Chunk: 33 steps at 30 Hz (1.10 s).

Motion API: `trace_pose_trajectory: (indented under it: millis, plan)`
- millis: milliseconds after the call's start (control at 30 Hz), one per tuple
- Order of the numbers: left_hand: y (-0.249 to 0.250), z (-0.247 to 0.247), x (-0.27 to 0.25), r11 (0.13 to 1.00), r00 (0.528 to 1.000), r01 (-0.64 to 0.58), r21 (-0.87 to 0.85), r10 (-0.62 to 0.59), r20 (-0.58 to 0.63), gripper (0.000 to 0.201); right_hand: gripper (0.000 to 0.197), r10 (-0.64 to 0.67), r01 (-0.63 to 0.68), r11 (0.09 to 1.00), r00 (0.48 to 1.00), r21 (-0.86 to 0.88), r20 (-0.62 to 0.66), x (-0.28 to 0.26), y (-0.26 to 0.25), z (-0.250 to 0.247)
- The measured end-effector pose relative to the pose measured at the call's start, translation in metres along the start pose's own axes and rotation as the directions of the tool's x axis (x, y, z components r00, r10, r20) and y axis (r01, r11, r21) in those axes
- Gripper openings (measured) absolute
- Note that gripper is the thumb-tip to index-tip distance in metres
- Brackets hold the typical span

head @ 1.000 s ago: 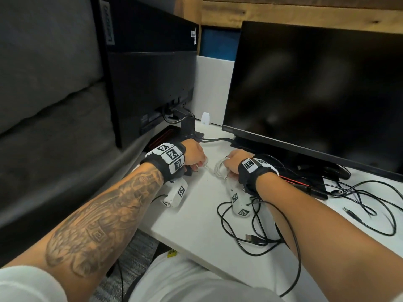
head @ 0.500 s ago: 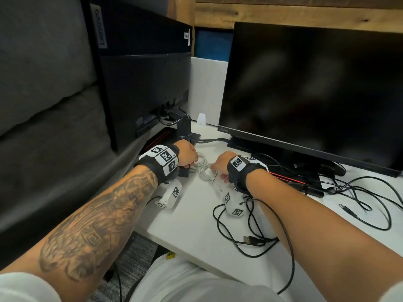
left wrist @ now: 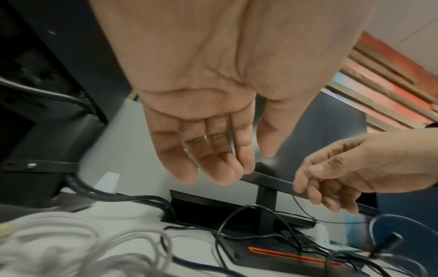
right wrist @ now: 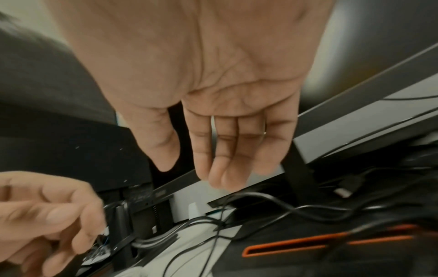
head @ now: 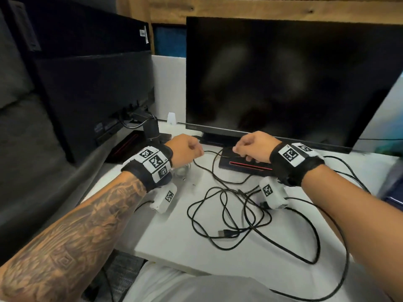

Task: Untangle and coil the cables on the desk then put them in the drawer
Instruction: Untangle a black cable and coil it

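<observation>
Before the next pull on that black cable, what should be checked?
1. Both hands on the black cable: ok; left hand and right hand hold a stretch between them.
2. Rest of it untangled: not ok; loops cross on the desk.
3. USB plug free of the loops: cannot tell.
4. White cable coiled: cannot tell, blurred.
5. Drawer open: cannot tell, not in view.
</observation>
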State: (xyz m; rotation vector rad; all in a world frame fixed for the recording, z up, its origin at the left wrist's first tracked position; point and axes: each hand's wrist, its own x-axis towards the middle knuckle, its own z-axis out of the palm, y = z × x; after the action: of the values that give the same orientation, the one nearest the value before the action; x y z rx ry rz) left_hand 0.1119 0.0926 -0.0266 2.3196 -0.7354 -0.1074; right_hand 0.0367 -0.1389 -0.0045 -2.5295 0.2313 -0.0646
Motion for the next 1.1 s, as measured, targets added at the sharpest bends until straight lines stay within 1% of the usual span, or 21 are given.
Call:
trace_pose_trajectory:
  millis: [100, 233, 333, 367, 433, 500, 567, 700, 767, 800, 867, 900, 933, 1000, 1033, 1100]
  plan:
    - [0.019, 0.017, 0.006, 0.991, 0.992, -0.111, 0.073, 0.106, 0.061, 0.012, 0.017, 0.06, -0.056, 0.996, 0.997, 0.07, -0.054, -0.021, 0.036, -0.017]
    - [0.044, 0.045, 0.011, 0.969, 0.965, -0.227, 0.095, 0.211, 0.158, 0.014, 0.01, 0.113, -0.112, 0.993, 0.992, 0.031, -0.055, -0.048, 0.073, -0.026]
    - [0.062, 0.064, 0.014, 0.954, 0.933, -0.28, 0.11, 0.244, 0.266, 0.012, 0.005, 0.161, -0.161, 0.987, 0.985, 0.007, -0.064, -0.065, 0.093, -0.032]
    - [0.067, 0.07, 0.016, 0.949, 0.92, -0.293, 0.115, 0.248, 0.304, 0.011, 0.003, 0.177, -0.177, 0.984, 0.983, 0.001, -0.044, -0.071, 0.098, -0.032]
    - [0.075, 0.08, 0.017, 0.939, 0.893, -0.321, 0.124, 0.256, 0.37, 0.011, 0.007, 0.196, -0.194, 0.98, 0.979, -0.039, 0.053, -0.082, 0.107, -0.02]
    - [0.082, 0.088, 0.019, 0.926, 0.871, -0.352, 0.137, 0.27, 0.411, 0.011, 0.015, 0.202, -0.181, 0.971, 0.97, -0.155, 0.135, -0.087, 0.112, -0.001]
    - [0.087, 0.095, 0.021, 0.917, 0.857, -0.375, 0.134, 0.288, 0.428, 0.009, 0.016, 0.203, -0.165, 0.956, 0.969, -0.243, 0.138, -0.085, 0.117, 0.012]
    - [0.095, 0.105, 0.023, 0.909, 0.842, -0.401, 0.11, 0.319, 0.436, 0.01, 0.008, 0.206, -0.166, 0.949, 0.969, -0.267, 0.132, -0.085, 0.12, 0.009]
    - [0.095, 0.108, 0.023, 0.907, 0.843, -0.412, 0.094, 0.34, 0.418, 0.009, 0.006, 0.154, -0.121, 0.956, 0.982, -0.267, 0.108, -0.09, 0.117, 0.003]
    - [0.094, 0.109, 0.023, 0.907, 0.844, -0.415, 0.072, 0.354, 0.403, 0.009, 0.005, 0.126, -0.102, 0.97, 0.987, -0.22, 0.097, -0.091, 0.114, -0.003]
    - [0.095, 0.11, 0.022, 0.912, 0.847, -0.411, 0.017, 0.375, 0.376, 0.014, 0.004, 0.055, -0.053, 0.998, 0.996, -0.025, 0.07, -0.095, 0.103, -0.014]
    - [0.096, 0.11, 0.02, 0.919, 0.848, -0.393, -0.031, 0.375, 0.375, 0.018, 0.004, 0.015, -0.017, 0.998, 0.999, 0.064, 0.032, -0.097, 0.098, -0.019]
    - [0.099, 0.109, 0.018, 0.929, 0.848, -0.357, -0.096, 0.365, 0.384, 0.022, 0.004, -0.027, 0.03, 0.993, 0.999, 0.111, -0.027, -0.098, 0.093, -0.023]
    - [0.104, 0.104, 0.014, 0.938, 0.838, -0.279, -0.207, 0.343, 0.424, 0.027, 0.004, -0.117, 0.135, 0.984, 0.982, 0.117, -0.151, -0.1, 0.083, -0.028]
    - [0.105, 0.102, 0.012, 0.932, 0.834, -0.28, -0.229, 0.355, 0.422, 0.027, 0.004, -0.161, 0.187, 0.974, 0.969, 0.129, -0.188, -0.1, 0.078, -0.029]
    - [0.104, 0.094, 0.012, 0.915, 0.854, -0.301, -0.27, 0.385, 0.35, 0.022, 0.006, -0.192, 0.239, 0.955, 0.95, 0.178, -0.247, -0.098, 0.07, -0.03]
